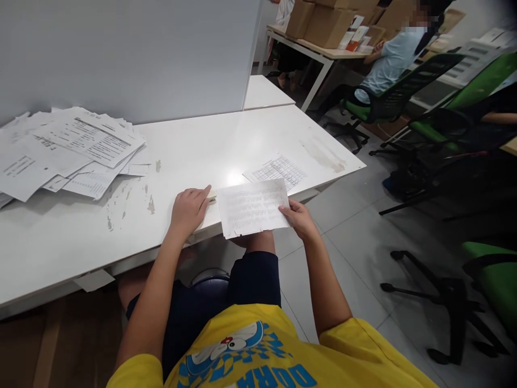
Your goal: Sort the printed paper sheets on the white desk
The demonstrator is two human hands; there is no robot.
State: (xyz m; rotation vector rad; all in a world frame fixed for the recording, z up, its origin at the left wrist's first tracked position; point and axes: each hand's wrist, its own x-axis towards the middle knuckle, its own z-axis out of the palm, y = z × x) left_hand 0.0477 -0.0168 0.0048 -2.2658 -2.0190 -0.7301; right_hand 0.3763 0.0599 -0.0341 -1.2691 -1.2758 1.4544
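Observation:
A printed sheet of paper [252, 207] is pinched at its right edge by my right hand [298, 215], thumb on top. It hangs over the table's front edge, its lower border slightly ragged. On the tabletop, my left hand [189, 210] is closed over a small cream-coloured object with a dark metal tip [212, 195], near the sheet's left edge. My palm and fingers hide most of that object. Behind the held sheet lies another paper with a printed grid [283, 171], partly covered by it.
A messy heap of printed papers [86, 145] lies on the left of the white table [194, 145], before a grey partition [129, 54]. A seated person [393, 62], cardboard boxes [323, 24] and green office chairs [452, 296] are to the right.

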